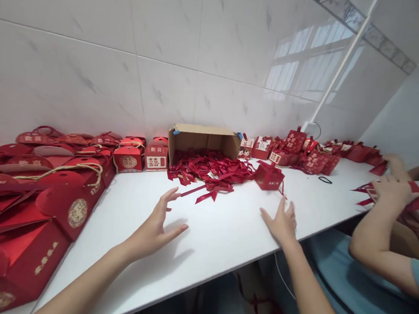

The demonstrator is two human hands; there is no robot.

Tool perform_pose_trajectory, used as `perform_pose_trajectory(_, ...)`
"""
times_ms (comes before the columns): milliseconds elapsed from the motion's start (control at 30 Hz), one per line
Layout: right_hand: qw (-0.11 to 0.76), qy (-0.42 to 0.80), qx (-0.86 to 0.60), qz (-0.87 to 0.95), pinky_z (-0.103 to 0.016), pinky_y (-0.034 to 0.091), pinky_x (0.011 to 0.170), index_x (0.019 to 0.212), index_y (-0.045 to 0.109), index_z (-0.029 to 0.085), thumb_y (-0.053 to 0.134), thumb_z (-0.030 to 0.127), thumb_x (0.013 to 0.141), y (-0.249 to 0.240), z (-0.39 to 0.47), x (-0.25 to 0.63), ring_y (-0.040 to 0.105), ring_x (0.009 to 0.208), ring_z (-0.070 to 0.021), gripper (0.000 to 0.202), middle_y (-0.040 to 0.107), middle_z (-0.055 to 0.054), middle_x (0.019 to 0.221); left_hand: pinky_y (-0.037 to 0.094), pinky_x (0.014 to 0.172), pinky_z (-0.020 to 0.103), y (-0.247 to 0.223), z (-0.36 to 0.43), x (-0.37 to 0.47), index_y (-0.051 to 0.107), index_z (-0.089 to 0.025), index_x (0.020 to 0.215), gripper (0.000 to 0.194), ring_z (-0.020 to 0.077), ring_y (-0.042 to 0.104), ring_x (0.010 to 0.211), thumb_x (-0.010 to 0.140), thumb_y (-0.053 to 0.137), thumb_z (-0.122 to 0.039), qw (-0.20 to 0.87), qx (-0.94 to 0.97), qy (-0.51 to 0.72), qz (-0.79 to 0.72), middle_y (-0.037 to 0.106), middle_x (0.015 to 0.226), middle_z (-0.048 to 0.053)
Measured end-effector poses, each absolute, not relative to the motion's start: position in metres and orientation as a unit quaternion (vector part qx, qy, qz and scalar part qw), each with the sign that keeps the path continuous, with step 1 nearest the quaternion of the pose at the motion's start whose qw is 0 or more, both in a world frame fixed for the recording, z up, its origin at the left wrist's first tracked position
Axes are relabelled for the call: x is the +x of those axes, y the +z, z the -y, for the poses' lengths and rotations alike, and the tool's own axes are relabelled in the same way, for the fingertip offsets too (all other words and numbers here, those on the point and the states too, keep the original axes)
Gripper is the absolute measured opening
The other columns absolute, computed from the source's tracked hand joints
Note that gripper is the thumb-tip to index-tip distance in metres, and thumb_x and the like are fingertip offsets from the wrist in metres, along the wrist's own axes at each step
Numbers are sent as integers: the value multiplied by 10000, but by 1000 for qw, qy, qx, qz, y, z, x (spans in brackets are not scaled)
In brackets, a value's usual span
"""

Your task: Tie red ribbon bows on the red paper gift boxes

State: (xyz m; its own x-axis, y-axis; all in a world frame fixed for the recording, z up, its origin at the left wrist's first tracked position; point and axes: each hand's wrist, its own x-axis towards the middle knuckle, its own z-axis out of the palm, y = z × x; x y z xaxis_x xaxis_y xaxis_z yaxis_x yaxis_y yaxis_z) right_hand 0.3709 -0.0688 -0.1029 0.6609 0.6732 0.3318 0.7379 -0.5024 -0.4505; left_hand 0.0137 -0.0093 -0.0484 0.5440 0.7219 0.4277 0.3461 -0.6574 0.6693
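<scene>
My left hand (158,228) hovers over the white table (210,234), thumb and fingers spread with nothing between them. Close to its fingertips lies the end of a dark red ribbon (193,190); whether they touch I cannot tell. My right hand (281,221) is also open, with its fingers pointing away from me. Just beyond it stands a small red gift box (269,177), with a ribbon end hanging at its right side. A tangled heap of red ribbons (213,171) spills out of a cardboard box (206,129) lying open towards me.
Large red gift boxes (58,213) with rope handles crowd the left side. Smaller boxes (156,156) stand by the tiled wall, and more red boxes and bags (316,161) are at the back right. A co-worker's arms (384,214) handle red items at the right edge.
</scene>
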Motion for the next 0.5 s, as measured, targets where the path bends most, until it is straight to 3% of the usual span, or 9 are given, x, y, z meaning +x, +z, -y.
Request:
perform_pose_trajectory(67, 190, -23, -868, 458, -524, 212, 1014, 1390, 324, 149, 364, 507, 856, -114, 73, 373, 248, 1298, -397, 645, 281, -208, 1404, 394, 972, 470, -50, 7, 14, 97, -325, 1378, 716, 260, 351, 1267, 822, 548, -336, 255, 845, 337, -328, 336, 1364, 114)
perform_pose_trajectory(133, 139, -13, -864, 484, -513, 212, 1018, 1340, 426, 201, 302, 500, 877, -121, 76, 371, 266, 1298, -376, 564, 357, -162, 1382, 396, 972, 465, -46, 8, 14, 103, -313, 1377, 690, 255, 354, 1266, 834, 529, -324, 238, 847, 342, -331, 345, 1357, 113)
perform_pose_trajectory(233, 119, -34, -867, 482, -491, 244, 1008, 1331, 441, 232, 290, 513, 876, -124, 79, 370, 296, 1290, -357, 556, 378, -138, 1385, 383, 990, 456, -29, 19, 3, 150, -295, 1372, 675, 254, 373, 1251, 826, 546, -291, 148, 837, 399, -343, 362, 1350, 105)
perform_pose_trajectory(367, 98, -57, -866, 487, -469, 276, 997, 1313, 467, 242, 299, 506, 869, -132, 78, 376, 349, 1261, -348, 543, 412, -139, 1367, 306, 1057, 468, -3, 50, -42, 279, -283, 1338, 685, 292, 366, 1253, 754, 637, -259, -61, 781, 485, -390, 410, 1310, 88)
perform_pose_trajectory(500, 107, -58, -864, 488, -508, 311, 972, 1329, 441, 229, 264, 573, 833, -149, 76, 388, 370, 1237, -392, 629, 417, -152, 1356, 219, 1089, 488, -2, 74, -102, 358, -238, 1318, 673, 327, 343, 1255, 725, 655, -351, -229, 669, 486, -514, 443, 1278, 111)
